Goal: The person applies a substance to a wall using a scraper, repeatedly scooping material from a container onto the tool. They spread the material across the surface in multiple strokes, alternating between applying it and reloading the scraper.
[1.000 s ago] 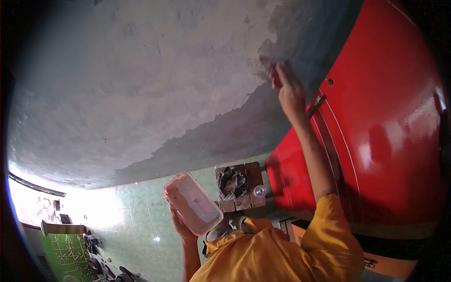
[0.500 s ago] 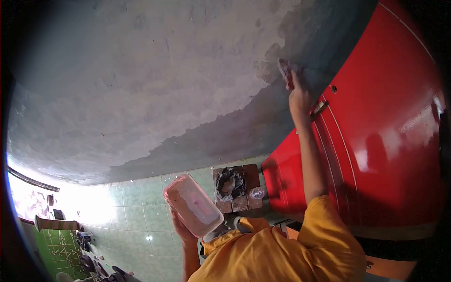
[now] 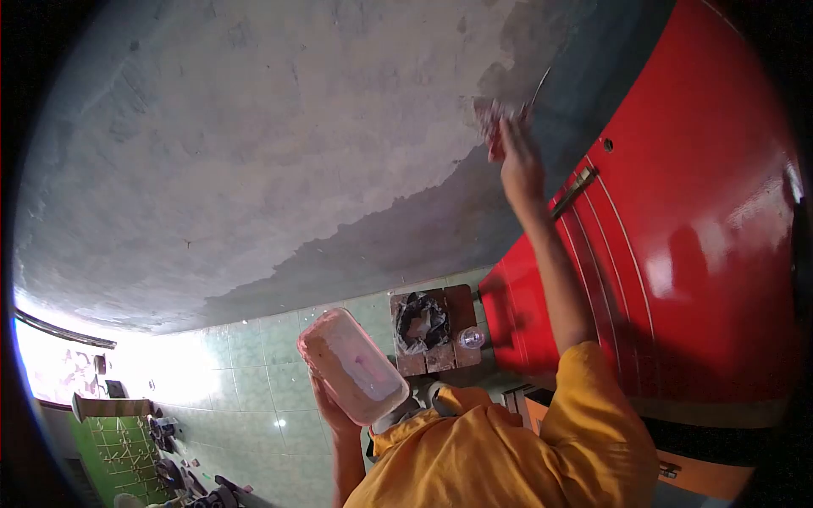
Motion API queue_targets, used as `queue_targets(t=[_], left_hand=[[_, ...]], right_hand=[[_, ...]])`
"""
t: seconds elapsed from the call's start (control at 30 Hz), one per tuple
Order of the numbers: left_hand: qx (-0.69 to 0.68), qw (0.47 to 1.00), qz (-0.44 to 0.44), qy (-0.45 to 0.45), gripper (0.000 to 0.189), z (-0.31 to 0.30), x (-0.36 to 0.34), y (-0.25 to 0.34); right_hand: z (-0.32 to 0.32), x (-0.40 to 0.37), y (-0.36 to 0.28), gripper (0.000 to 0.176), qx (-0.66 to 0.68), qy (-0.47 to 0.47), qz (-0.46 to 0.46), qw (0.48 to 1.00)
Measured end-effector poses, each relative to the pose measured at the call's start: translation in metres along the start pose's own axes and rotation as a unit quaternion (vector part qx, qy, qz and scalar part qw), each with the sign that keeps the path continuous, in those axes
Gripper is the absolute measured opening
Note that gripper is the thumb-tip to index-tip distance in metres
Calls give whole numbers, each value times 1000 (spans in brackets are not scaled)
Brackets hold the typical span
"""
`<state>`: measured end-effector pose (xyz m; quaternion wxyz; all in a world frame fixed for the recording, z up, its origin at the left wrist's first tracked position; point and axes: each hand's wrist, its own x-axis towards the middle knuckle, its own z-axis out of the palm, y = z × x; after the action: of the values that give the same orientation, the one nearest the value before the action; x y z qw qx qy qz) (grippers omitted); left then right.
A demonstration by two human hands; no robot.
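Note:
My right hand (image 3: 521, 165) is raised to the wall (image 3: 279, 152), with its fingers closed around a putty scraper (image 3: 491, 131). Motion blurs the scraper, and reddish-white smears show on it. It is at the border between the pale coating and the darker grey wall surface. Lower down, my left hand (image 3: 332, 412) grips the side of a rectangular plastic tub (image 3: 383, 403). The tub is tilted, with whitish-pink paste inside and smeared along its rim. Part of my left hand is hidden behind it.
A red door-like panel (image 3: 694, 279) with a metal latch (image 3: 577, 188) stands close on the right. Below is a small wooden stool (image 3: 462, 309) bearing a black plastic bag (image 3: 434, 313) and a clear cup (image 3: 471, 338). Various items (image 3: 174, 474) lie on the tiled floor at lower left.
My right hand and the scraper have moved slightly left along the wall, and the scraper has turned. The tub stays in my left hand, almost unmoved. The view has shifted slightly.

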<state>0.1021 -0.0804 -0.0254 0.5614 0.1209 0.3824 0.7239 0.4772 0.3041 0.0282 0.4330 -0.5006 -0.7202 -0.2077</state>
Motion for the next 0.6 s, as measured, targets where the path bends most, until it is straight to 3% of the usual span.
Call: queue_targets(t=[0.1,0.17,0.27,0.33,0.5,0.6], left_hand=[[-14,1000,-22,-12,55,6,-3,2],[-11,999,-35,-25,56,0,-4,6],[5,999,-32,-23,56,1,-4,9],[4,1000,-25,-7,55,-5,-4,6],[-10,999,-20,-23,55,-10,0,1],[13,1000,-5,-24,54,-7,-3,3]], right_hand=[[43,-98,-1,53,-44,-99,37,993],[44,-108,1,56,-12,-132,45,990],[-21,-26,-26,58,89,-179,189,961],[-36,21,-17,54,-4,70,49,996],[-83,105,11,55,-78,129,-17,988],[-63,77,22,55,-76,64,16,995]])
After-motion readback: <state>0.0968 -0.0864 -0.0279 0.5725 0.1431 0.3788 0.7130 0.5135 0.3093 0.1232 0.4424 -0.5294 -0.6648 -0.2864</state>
